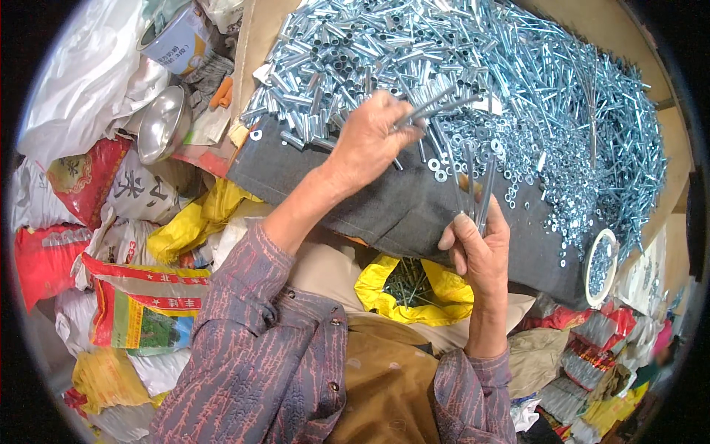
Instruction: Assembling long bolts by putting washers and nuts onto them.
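My left hand is closed in a pinch on thin metal rods pointing right over the heap; blur hides their exact kind. To its right, my right hand grips several long thin metal rods standing upright from its fingers. Behind both hands lie short metal sleeves, loose washers and a heap of long thin bolts. A dark cloth covers the near edge under the hands. Below the right hand, an open yellow bag holds dark thin rods or bolts.
A white ring-shaped rim with small parts inside sits at the cloth's right end. At left are a metal bowl, a white and blue bucket, orange-handled tool and printed sacks. More bags lie at lower right.
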Motion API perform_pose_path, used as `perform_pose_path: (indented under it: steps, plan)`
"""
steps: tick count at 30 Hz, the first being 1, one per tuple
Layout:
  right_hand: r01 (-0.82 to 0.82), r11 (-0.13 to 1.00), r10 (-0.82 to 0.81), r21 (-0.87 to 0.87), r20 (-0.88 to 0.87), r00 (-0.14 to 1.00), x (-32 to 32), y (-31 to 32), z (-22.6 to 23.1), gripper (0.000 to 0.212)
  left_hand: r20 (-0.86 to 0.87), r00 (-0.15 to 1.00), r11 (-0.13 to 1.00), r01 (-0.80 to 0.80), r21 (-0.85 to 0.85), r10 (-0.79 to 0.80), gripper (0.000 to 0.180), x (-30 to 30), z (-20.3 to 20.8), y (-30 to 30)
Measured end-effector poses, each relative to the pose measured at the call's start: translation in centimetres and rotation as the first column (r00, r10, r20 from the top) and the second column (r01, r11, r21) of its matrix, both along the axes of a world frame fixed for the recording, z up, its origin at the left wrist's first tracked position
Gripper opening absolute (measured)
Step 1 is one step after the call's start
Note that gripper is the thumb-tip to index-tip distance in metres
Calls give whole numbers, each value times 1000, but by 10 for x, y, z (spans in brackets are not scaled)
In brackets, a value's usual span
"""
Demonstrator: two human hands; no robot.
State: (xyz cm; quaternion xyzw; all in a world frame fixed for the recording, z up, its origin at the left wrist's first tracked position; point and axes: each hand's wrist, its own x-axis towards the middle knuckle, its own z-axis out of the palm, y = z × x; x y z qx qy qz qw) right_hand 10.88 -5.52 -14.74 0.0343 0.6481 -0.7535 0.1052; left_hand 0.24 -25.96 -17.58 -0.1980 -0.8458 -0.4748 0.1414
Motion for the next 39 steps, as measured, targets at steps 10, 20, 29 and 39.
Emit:
perform_pose_path:
  steps: [10, 20, 29, 39]
  plan:
    - [-305, 949, 279, 75, 242, 929, 3, 21, 18, 35, 197, 929, 948, 293, 129, -314, 13, 42, 9, -15]
    - [-31, 989, 68, -143, 266, 962, 2, -2, 1, 18, 511, 509, 354, -377, 856, -692, 15, 86, 0, 3]
    - [218, 972, -219, 91, 2, 976, -8, -52, 2, 20, 458, 524, 245, -426, 871, -718, 22, 98, 0, 24]
    - [239, 959, -229, -153, 80, 970, -10, -39, -10, 18, 701, 625, 747, -271, 607, -343, 17, 62, 31, -24]
